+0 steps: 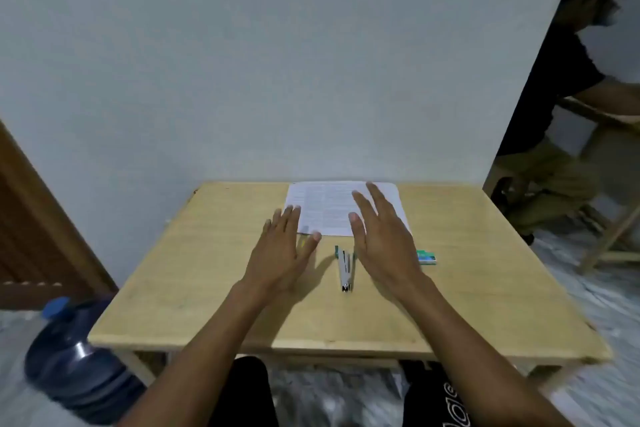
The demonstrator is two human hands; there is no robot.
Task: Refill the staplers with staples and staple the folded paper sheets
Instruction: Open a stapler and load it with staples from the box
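Containers. A small green staple box lies on the tabletop, just right of the right grip, whose wrist hides part of it. Whether it is open cannot be told, and no contents show. A large dark-blue water bottle with a blue cap lies tilted on the floor beside the near left corner of the tabletop. Its fill level cannot be told.

Task items. One stapler, silver with a teal far end, lies lengthwise on the tabletop between the two grips and is touched by neither. Printed paper sheets lie flat at the far edge, centre. A small yellow-green object shows under the left grip's fingers and is too hidden to identify.

Grips. The left grip is a bare hand, palm down, with fingers straight and spread wide, holding nothing. Its fingertips reach the near left corner of the sheets. The right grip is likewise wide and empty, with its fingers over the right part of the sheets. Contact with the surface cannot be confirmed.

Surface and room. The tabletop is light wood and stands against a pale wall. A brown wooden door stands at left. The floor is grey and marbled. At right, a second person in a dark top sits at other wooden furniture.
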